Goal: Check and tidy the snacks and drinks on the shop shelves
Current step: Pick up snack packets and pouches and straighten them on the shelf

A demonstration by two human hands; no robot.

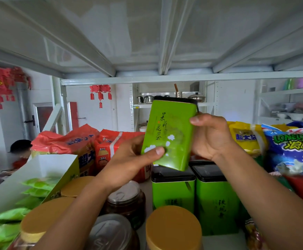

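I hold a green tea tin with a black lid up in the air above the shelf, tilted slightly to the right, its printed front facing me. My left hand grips its lower left corner, thumb across the front. My right hand grips its right side, thumb on the front edge. Directly below stand two more green tins with black lids, upright and side by side on the shelf.
Jars with yellow lids and clear jars with silver lids fill the front. A white box of green sachets sits left. Red snack bags lie behind, with yellow and blue bags at right. A shelf board hangs close overhead.
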